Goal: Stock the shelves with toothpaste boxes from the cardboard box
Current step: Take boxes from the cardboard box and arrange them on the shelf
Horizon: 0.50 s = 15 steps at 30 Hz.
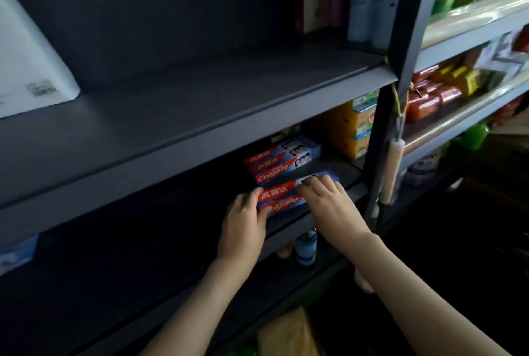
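Red toothpaste box [282, 197] touches left grip [244, 224], right grip [329, 198].

Left of the front boxes [282, 198], toward nine o'clock, the middle shelf [345, 168] runs open and dark, seemingly bare. At twelve a stack [283, 159] blocks the back, at two yellow packs [347, 126], at three the post [378, 132]. The upper shelf [200, 115] caps the gap overhead.
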Available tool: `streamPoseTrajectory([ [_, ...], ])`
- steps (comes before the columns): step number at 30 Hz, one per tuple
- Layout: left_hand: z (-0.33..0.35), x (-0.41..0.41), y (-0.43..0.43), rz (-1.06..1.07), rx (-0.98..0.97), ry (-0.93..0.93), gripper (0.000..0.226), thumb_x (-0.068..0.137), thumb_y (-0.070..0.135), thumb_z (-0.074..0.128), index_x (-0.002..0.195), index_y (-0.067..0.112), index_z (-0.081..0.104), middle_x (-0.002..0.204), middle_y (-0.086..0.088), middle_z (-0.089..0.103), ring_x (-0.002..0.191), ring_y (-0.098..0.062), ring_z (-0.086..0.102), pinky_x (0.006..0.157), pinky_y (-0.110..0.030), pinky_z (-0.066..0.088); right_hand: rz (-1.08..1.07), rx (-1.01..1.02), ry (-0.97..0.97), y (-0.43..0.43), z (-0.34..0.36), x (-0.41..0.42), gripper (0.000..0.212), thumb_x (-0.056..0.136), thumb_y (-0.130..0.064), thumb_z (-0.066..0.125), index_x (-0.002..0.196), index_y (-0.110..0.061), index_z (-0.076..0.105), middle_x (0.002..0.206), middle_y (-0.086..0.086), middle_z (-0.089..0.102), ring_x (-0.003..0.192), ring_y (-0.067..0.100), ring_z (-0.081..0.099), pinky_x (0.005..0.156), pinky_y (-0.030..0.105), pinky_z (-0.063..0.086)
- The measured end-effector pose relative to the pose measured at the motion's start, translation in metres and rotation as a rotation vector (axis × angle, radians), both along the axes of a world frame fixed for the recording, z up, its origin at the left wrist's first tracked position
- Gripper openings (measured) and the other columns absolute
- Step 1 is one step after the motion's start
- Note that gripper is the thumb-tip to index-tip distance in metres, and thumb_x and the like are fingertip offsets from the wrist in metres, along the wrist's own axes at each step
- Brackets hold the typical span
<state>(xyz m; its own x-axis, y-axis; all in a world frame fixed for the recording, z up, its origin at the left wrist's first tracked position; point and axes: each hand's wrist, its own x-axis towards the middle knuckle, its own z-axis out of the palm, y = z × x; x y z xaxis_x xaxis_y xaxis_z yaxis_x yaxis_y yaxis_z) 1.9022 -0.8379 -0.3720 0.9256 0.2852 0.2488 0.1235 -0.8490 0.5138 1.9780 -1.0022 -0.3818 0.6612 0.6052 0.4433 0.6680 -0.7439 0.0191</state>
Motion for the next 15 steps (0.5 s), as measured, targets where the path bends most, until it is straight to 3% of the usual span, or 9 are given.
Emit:
streamPoseTrajectory([
  [2, -0.012, 0.020, -0.002, 0.029, -0.006, 0.017, 0.046, 0.096, 0.028, 0.054, 0.140, 0.019, 0.043, 0.135, -0.006, 0.048, 0.122, -0.020, 0.049, 0.094, -0.025, 0.042, -0.018, -0.027, 0.081, 0.003, -0.008, 0.012, 0.067, 0.052, -0.006, 0.083, 0.116, -0.009, 0.064, 0.106, 0.005, 0.063, 0.096, 0.025, 0.055, 0.073, 0.033, 0.052],
  [3, -0.018, 0.028, -0.003, 0.038, 0.000, 0.028, 0.046, 0.097, 0.028, 0.052, 0.141, 0.020, 0.042, 0.137, -0.005, 0.044, 0.124, -0.019, 0.047, 0.095, -0.024, 0.041, -0.023, -0.035, 0.133, 0.004, -0.012, 0.015, 0.068, 0.061, -0.007, 0.079, 0.125, -0.009, 0.058, 0.117, 0.007, 0.060, 0.102, 0.027, 0.057, 0.077, 0.034, 0.052],
  [5, -0.028, 0.041, -0.005, 0.062, 0.104, 0.039, 0.046, 0.098, 0.028, 0.049, 0.142, 0.023, 0.041, 0.144, -0.004, 0.036, 0.129, -0.020, 0.041, 0.100, -0.026, 0.038, -0.008, -0.037, 0.227, 0.005, -0.019, 0.021, 0.069, 0.084, -0.008, 0.060, 0.147, -0.011, 0.031, 0.146, 0.006, 0.036, 0.128, 0.028, 0.041, 0.099, 0.035, 0.041],
  [8, -0.029, 0.058, -0.001, 0.092, 0.344, 0.002, 0.043, 0.098, 0.024, 0.048, 0.141, 0.026, 0.043, 0.147, -0.003, 0.032, 0.128, -0.023, 0.036, 0.103, -0.033, 0.034, -0.019, -0.028, 0.361, 0.009, -0.019, 0.033, 0.072, 0.095, -0.009, 0.041, 0.153, -0.019, 0.001, 0.159, -0.003, 0.003, 0.144, 0.020, 0.010, 0.114, 0.031, 0.019],
  [11, -0.027, 0.074, 0.004, 0.069, 0.448, 0.028, 0.042, 0.098, 0.020, 0.045, 0.140, 0.023, 0.043, 0.142, 0.000, 0.040, 0.127, -0.022, 0.037, 0.102, -0.034, 0.033, -0.012, 0.018, 0.445, 0.015, -0.019, 0.047, 0.073, 0.094, -0.007, 0.040, 0.153, -0.020, -0.002, 0.160, -0.003, -0.003, 0.146, 0.017, 0.002, 0.117, 0.029, 0.010],
  [15, -0.018, 0.085, 0.004, 0.042, 0.524, 0.136, 0.044, 0.099, 0.019, 0.043, 0.142, 0.020, 0.035, 0.146, 0.000, 0.035, 0.132, -0.021, 0.032, 0.106, -0.032, 0.031, 0.000, 0.096, 0.427, 0.011, -0.016, 0.048, 0.069, 0.095, -0.008, 0.039, 0.153, -0.019, 0.004, 0.160, 0.000, -0.002, 0.147, 0.016, -0.004, 0.117, 0.028, 0.003],
])
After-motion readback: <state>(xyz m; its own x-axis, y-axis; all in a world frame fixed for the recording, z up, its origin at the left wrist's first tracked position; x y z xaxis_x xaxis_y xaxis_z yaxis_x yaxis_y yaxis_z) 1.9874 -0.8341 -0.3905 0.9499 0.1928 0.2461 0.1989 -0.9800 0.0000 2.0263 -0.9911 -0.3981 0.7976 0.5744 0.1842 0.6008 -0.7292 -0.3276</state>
